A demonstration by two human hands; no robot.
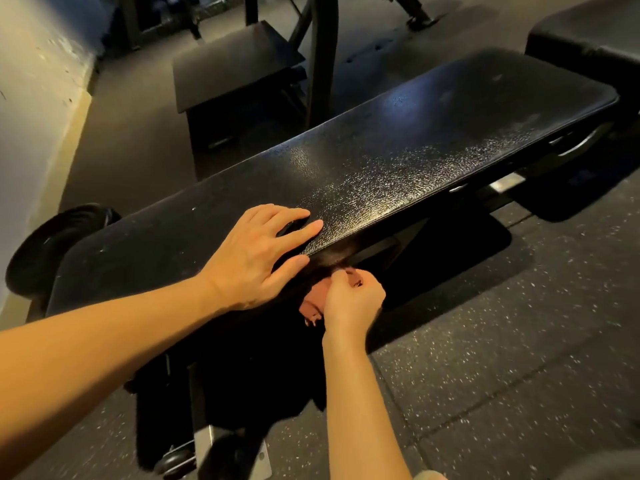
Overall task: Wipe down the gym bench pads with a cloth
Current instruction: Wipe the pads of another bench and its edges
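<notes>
Fingers (342, 279) around cloth (316, 301), mostly behind right hand (354, 303)

The single head-worn wide-angle camera is looking forward and steeply down from close above the near end of the black bench pad (398, 157), which is running away toward the upper right, with speckled rubber floor (519, 323) filling the lower right

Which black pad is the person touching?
The long shiny bench pad in the middle: the left hand lies flat on it, the right hand holds a cloth at its edge. The small pad behind and the far-right pad are untouched.
</notes>
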